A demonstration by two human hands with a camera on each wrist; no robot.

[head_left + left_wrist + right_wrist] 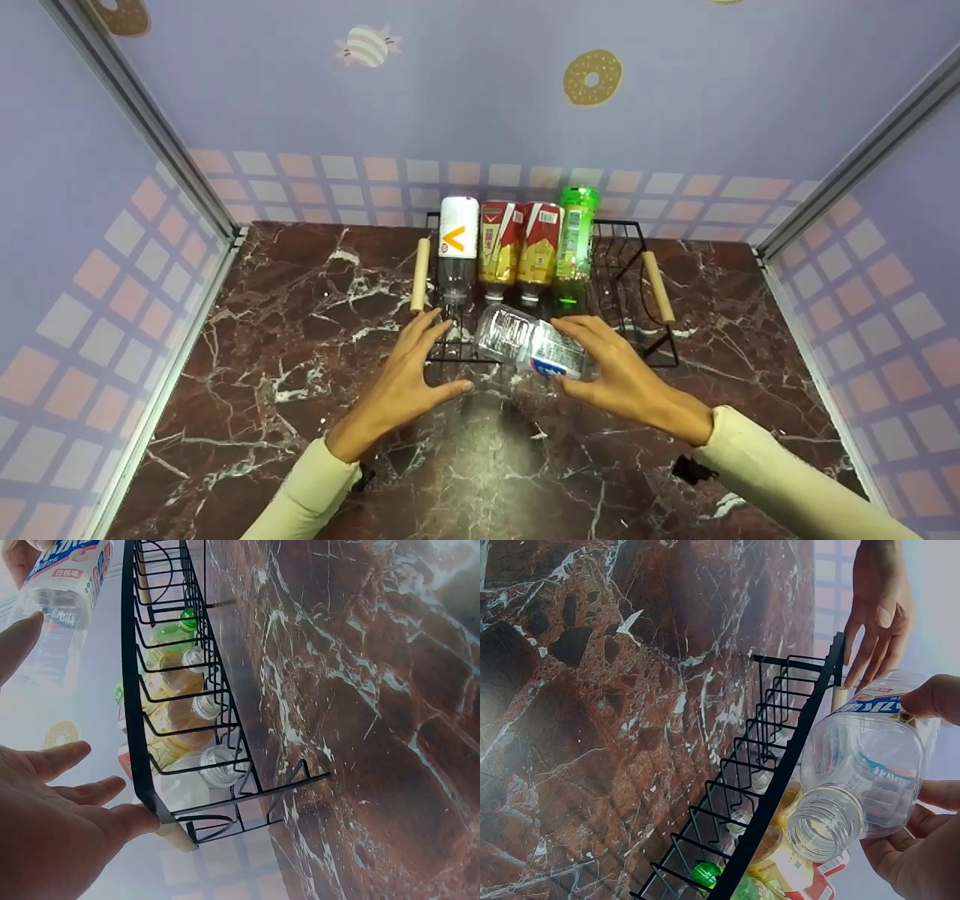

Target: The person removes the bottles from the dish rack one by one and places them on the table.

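Note:
My right hand [626, 379] grips an uncapped clear plastic bottle [506, 334] by its blue-and-white label, above the front of a black wire basket [132, 652]. Its open mouth points downward in the right wrist view. Beside the basket's front left corner is my left hand [401, 382], fingers spread and holding nothing; its fingertips are close to the wooden handle [421, 276]. Neck down in the basket stand a white-labelled bottle [459, 232], two red-and-yellow-labelled bottles [498, 244] and a green bottle [576, 236].
The basket rests on a dark red marbled tabletop [300, 435], close to the purple back wall [480, 97]. A second wooden handle [658, 287] is on its right end. Side walls [67, 247] with a tile pattern enclose the table left and right.

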